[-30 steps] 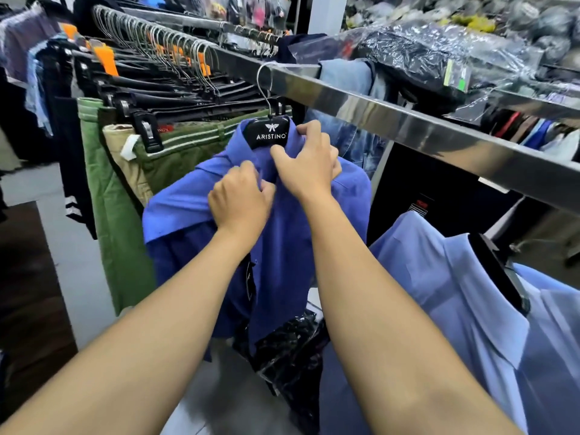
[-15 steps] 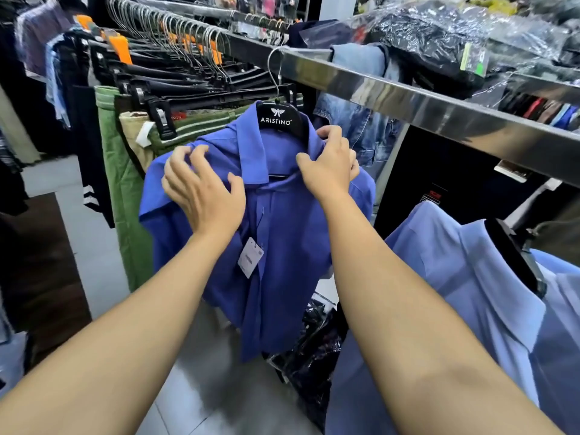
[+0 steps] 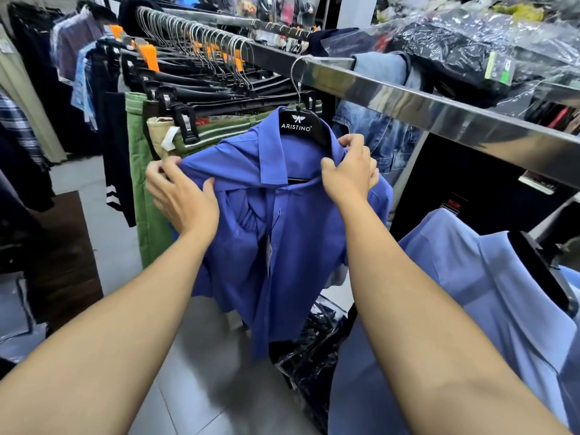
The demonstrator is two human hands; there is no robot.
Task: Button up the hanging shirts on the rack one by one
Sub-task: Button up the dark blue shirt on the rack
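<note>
Hanging from the steel rail (image 3: 439,111) on its black hanger (image 3: 298,127), the blue shirt (image 3: 301,233) is pinched at both shoulders: left hand (image 3: 182,196) and right hand (image 3: 351,171) each bunch cloth. Uneven tugging could slide it off; the buttons seem fastened, though folds hide them.

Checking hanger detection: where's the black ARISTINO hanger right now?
Head view, upper centre: the black ARISTINO hanger hangs from the steel rail inside the dark blue shirt collar, just above and left of the right hand.
</note>
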